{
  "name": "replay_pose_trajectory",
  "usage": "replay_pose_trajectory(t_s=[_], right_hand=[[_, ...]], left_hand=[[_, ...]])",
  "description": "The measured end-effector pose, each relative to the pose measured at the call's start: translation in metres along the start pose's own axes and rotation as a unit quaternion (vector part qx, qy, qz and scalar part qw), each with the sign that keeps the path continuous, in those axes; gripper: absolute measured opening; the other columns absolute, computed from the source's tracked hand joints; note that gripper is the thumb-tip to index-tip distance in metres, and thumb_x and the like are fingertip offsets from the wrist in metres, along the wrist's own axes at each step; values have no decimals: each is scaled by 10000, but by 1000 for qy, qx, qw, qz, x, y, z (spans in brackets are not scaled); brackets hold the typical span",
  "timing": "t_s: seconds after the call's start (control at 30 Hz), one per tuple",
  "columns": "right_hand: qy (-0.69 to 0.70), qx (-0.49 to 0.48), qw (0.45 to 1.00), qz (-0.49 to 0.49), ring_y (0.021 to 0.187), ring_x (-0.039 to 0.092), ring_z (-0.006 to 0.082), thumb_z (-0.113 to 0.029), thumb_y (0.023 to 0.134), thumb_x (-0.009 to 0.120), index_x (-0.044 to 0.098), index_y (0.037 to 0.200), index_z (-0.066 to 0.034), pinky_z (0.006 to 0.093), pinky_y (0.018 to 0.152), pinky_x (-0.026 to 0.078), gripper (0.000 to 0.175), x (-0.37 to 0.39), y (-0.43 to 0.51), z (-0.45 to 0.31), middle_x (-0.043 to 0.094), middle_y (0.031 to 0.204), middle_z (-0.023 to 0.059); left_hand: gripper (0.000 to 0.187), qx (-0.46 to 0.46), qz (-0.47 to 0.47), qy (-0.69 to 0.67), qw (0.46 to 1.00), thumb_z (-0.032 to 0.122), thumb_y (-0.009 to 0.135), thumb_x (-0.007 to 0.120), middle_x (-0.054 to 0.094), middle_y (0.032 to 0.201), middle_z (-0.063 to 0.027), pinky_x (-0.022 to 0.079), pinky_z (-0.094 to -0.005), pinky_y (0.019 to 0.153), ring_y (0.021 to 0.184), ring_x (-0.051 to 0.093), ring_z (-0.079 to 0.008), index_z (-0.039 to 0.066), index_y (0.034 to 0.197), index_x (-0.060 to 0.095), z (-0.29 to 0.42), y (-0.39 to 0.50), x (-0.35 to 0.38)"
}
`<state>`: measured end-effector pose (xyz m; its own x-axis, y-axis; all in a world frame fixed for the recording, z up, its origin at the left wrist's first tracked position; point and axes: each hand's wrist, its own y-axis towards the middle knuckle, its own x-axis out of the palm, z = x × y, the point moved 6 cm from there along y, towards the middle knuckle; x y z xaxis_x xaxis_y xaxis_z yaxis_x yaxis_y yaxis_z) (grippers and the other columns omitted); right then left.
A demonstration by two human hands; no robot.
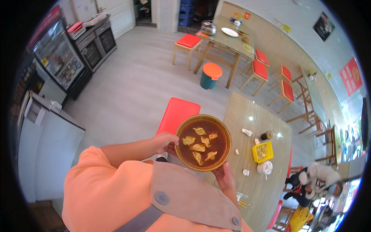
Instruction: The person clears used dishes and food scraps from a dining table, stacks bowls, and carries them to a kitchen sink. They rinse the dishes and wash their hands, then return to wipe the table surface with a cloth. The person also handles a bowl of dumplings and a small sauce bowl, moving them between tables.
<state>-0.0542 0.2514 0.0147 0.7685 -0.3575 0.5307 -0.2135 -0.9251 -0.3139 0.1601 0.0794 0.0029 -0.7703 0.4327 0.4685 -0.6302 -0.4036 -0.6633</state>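
Between my two hands is a brown-rimmed bowl (pixel 203 115) of dark reddish broth (pixel 188 156). Several dumplings (pixel 198 148) float in it. My left hand (pixel 165 142) grips the bowl's left side, thumb at the rim and fingers curled below. On the lower right, my right hand (pixel 224 176) supports the bowl from the edge and underneath; part of its fingers is hidden by the bowl. The bowl is held up in front of my apron (pixel 191 188), beside the left edge of a wood-grain table (pixel 246 110).
On the table are a yellow basket (pixel 262 152) with garlic, a dark sauce bottle (pixel 266 135), a white lidded jar (pixel 265 168), crumpled tissues (pixel 247 132) and chopsticks (pixel 242 204). A red-topped bench (pixel 180 111) stands beyond the bowl. A lidded bin (pixel 211 76) is farther off. A person (pixel 321 177) sits at right.
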Motion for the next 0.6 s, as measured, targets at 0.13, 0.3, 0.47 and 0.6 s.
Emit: replay_pose_trajectory(t_s=[0.13, 0.3, 0.47, 0.6], right_hand=[[71, 79, 990, -90, 1209, 465, 250, -348, 932, 461, 402, 1330, -65, 454, 1000, 366, 491, -8, 39, 12, 478, 1336, 76], [46, 112, 986, -114, 1142, 525, 228, -303, 902, 467, 455, 1279, -50, 418, 954, 416, 454, -53, 101, 54, 543, 1261, 75], [0, 123, 981, -151, 1056, 584, 214, -277, 890, 443, 488, 1231, -22, 363, 882, 476, 428, -81, 163, 91, 588, 1188, 94], [42, 107, 974, -196, 1089, 563, 219, -268, 872, 480, 477, 1241, -46, 413, 927, 444, 431, -94, 198, 126, 576, 1205, 80]], left_hand=[[221, 36, 68, -29, 997, 84, 721, 526, 642, 873, -156, 544, -437, 738, 765, 644, -285, -36, 897, 584, -34, 18, -4], [259, 93, 112, -79, 986, 118, 727, 523, 639, 865, -171, 554, -414, 729, 760, 645, -290, -55, 914, 567, -74, 56, -27], [294, 151, 141, -75, 976, 142, 739, 522, 633, 862, -184, 557, -378, 724, 758, 643, -285, -85, 923, 562, -94, 97, -53], [303, 204, 167, -22, 964, 153, 749, 528, 641, 874, -176, 557, -359, 727, 763, 646, -256, -86, 928, 579, -97, 124, -73]])
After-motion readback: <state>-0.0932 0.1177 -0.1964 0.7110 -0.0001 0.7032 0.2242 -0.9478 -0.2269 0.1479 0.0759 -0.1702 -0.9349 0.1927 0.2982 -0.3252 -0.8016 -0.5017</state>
